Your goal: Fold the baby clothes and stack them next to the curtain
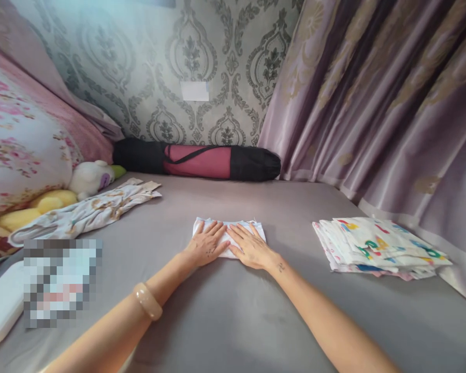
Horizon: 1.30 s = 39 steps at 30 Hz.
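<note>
A small folded white cloth [228, 252] with a pale blue edge lies on the grey bed sheet [233, 311], straight in front of me. My left hand [207, 243] rests flat on its left half, fingers stretched out. On the right half my right hand [249, 245] lies palm down, its fingers spread too. The thumbs come close together near the middle of the cloth. Much of the cloth is hidden under both hands, so I cannot tell its kind. A pale bangle [147, 301] sits on my left forearm.
To the right is a stack of folded printed clothes [380, 246]. At left lie a crumpled patterned garment [97, 207], a white plush toy [89, 178], a floral pillow [27, 140] and a white object [3, 300] beside a blurred patch. A black-and-red rolled bag [198, 161] lies along the wall.
</note>
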Each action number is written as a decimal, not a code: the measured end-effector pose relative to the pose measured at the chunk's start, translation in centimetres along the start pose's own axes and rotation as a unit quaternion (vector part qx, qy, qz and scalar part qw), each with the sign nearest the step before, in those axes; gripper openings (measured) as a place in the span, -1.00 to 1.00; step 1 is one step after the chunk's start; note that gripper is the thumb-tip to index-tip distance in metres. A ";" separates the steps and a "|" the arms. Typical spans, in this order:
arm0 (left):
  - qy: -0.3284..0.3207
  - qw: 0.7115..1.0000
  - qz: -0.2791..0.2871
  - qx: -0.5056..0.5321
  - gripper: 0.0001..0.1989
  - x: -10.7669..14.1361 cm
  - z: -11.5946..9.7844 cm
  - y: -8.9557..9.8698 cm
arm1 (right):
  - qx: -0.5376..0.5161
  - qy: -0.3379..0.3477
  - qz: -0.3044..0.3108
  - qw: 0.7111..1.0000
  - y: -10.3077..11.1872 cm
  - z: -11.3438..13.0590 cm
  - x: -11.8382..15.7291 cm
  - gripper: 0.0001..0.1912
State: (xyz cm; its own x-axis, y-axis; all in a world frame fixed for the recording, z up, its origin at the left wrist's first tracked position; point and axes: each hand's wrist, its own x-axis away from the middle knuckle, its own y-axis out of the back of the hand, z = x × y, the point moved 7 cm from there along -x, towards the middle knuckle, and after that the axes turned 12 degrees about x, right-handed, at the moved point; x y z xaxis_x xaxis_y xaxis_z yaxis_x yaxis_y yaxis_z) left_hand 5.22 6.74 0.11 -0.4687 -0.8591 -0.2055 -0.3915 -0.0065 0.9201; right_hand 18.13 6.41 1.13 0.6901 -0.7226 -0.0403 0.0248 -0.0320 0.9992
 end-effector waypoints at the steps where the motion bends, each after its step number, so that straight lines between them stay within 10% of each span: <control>1: 0.005 1.000 0.004 0.010 -0.38 0.0 0.2 0.0 | -0.008 -0.001 0.001 1.000 -0.1 -0.1 0.0 -0.38; 22: 0.156 0.986 -0.009 0.053 -0.24 1.3 3.2 0.6 | 0.005 -0.142 0.008 0.990 -1.5 -2.6 0.1 -0.35; 32: 0.105 0.994 -0.031 -0.009 -0.35 1.1 2.7 1.8 | -0.106 -0.173 0.044 0.978 -0.1 -4.3 0.1 -0.28; 39: 0.091 0.996 -0.013 -0.015 -0.31 1.4 2.1 1.4 | 0.007 -0.146 -0.023 0.989 -0.4 -3.5 1.2 -0.29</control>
State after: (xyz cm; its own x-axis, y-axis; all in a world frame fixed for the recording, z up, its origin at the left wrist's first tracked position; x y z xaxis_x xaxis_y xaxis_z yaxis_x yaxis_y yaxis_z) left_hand 2.38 6.61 0.44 -0.3059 -0.9370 -0.1689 -0.3762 -0.0441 0.9255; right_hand 21.46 7.93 0.65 0.4503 -0.8887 -0.0865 0.0392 -0.0771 0.9963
